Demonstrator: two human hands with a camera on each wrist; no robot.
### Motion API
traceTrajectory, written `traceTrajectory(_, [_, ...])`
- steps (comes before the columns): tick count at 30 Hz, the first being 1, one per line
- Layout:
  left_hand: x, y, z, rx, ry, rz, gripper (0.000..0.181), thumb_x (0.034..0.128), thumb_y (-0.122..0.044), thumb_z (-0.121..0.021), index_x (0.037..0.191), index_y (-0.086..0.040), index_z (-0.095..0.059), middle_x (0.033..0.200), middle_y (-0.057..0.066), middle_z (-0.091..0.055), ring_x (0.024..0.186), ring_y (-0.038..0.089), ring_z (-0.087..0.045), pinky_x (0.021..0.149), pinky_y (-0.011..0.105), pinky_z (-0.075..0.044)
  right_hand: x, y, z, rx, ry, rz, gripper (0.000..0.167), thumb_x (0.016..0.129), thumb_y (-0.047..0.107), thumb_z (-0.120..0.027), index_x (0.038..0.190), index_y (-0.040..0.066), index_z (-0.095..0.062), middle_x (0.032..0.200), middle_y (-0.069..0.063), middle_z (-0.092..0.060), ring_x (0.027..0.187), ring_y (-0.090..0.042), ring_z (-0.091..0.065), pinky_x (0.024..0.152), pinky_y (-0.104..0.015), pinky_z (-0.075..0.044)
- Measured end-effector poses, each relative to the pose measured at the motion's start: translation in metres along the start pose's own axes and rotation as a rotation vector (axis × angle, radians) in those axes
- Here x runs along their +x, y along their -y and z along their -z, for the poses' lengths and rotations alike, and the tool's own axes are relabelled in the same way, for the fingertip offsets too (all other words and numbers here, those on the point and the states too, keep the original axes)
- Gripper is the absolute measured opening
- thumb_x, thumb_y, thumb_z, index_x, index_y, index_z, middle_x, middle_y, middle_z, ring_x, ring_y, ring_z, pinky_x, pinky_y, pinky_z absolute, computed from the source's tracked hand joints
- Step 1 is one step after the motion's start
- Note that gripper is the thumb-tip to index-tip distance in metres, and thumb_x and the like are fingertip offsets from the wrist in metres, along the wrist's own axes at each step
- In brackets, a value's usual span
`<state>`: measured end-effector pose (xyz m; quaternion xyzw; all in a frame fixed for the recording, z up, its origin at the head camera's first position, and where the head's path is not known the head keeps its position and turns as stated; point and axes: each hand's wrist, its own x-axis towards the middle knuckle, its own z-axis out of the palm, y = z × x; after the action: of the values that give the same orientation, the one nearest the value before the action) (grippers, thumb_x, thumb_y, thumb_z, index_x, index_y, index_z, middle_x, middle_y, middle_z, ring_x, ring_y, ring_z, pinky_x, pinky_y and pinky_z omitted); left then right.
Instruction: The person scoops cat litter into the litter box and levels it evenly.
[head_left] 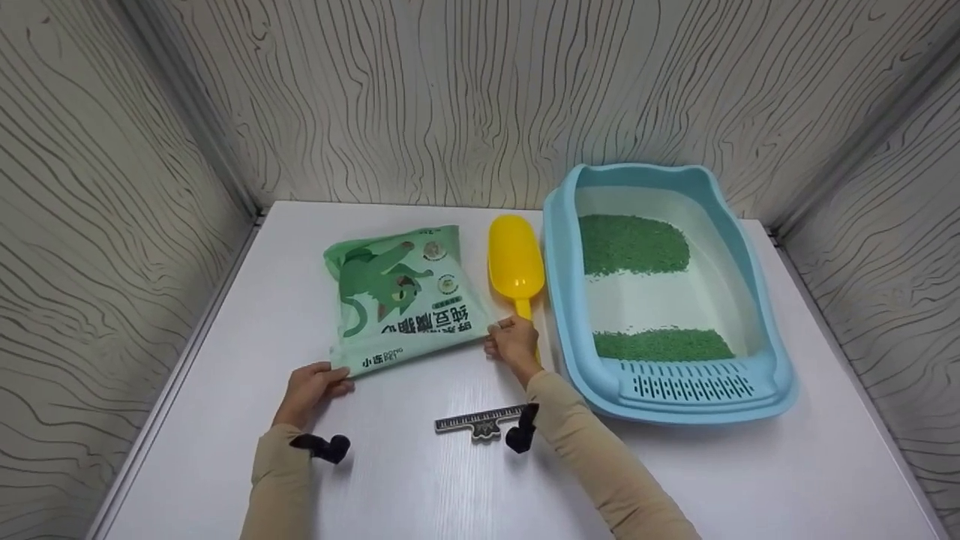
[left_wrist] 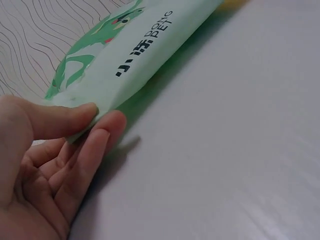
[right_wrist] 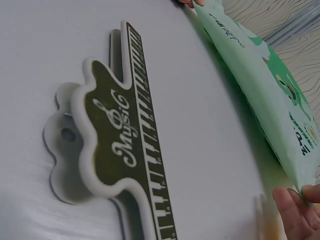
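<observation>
A pale green cat litter bag (head_left: 405,300) with a green cat print lies on the white table. My left hand (head_left: 311,386) pinches the bag's near left corner between thumb and fingers; the left wrist view shows that left hand (left_wrist: 65,145) close up. At the near right corner, my right hand (head_left: 514,343) pinches the bag's edge, seen as the right hand (right_wrist: 300,212) at the lower right of the right wrist view. A yellow scoop (head_left: 515,259) lies beside the bag, its handle partly hidden by the right hand. The bag's near edge looks raised off the table.
A light blue litter box (head_left: 561,300) stands on the right, with two patches of green litter (head_left: 634,244) inside. Nearer to me lies a clip (head_left: 486,427) with piano-key print and the word Music. Wood-patterned walls (head_left: 412,97) enclose the table (head_left: 405,480).
</observation>
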<state>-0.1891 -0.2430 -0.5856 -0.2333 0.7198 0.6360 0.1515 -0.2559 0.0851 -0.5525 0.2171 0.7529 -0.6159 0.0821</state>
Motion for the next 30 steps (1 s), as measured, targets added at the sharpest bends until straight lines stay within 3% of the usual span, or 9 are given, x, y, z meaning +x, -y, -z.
traceTrajectory(13, [0.0,-0.006,-0.004,-0.019,-0.009,0.014,0.037,0.0913,-0.015,-0.062,0.12,0.006,-0.051,0.076,-0.002,-0.072,0.071,0.007,-0.07,0.071,0.017,-0.053,-0.012,-0.007,0.004,-0.042,0.001,0.01,0.02,0.095,0.015,-0.057,0.104,-0.003,-0.06,0.076,-0.01,-0.068,0.057,-0.011,-0.062,0.057,-0.025,-0.056])
traceTrajectory(18, [0.0,-0.007,-0.003,-0.015,-0.009,0.025,0.035,0.0917,-0.016,-0.062,0.119,0.005,-0.053,0.078,-0.002,-0.072,0.072,0.007,-0.07,0.072,0.018,-0.053,-0.02,-0.011,0.01,-0.115,0.051,0.013,0.018,0.094,0.014,-0.057,0.103,-0.001,-0.061,0.08,-0.009,-0.069,0.06,-0.011,-0.063,0.058,-0.025,-0.056])
traceTrajectory(30, [0.0,-0.003,0.0,-0.003,0.004,0.031,0.039,0.0917,-0.016,-0.062,0.122,0.006,-0.053,0.076,-0.003,-0.073,0.072,0.007,-0.07,0.073,0.018,-0.052,-0.035,-0.022,0.029,-0.402,0.149,0.267,0.01,0.087,0.006,-0.057,0.09,-0.002,-0.063,0.074,-0.012,-0.069,0.057,-0.009,-0.057,0.054,-0.021,-0.049])
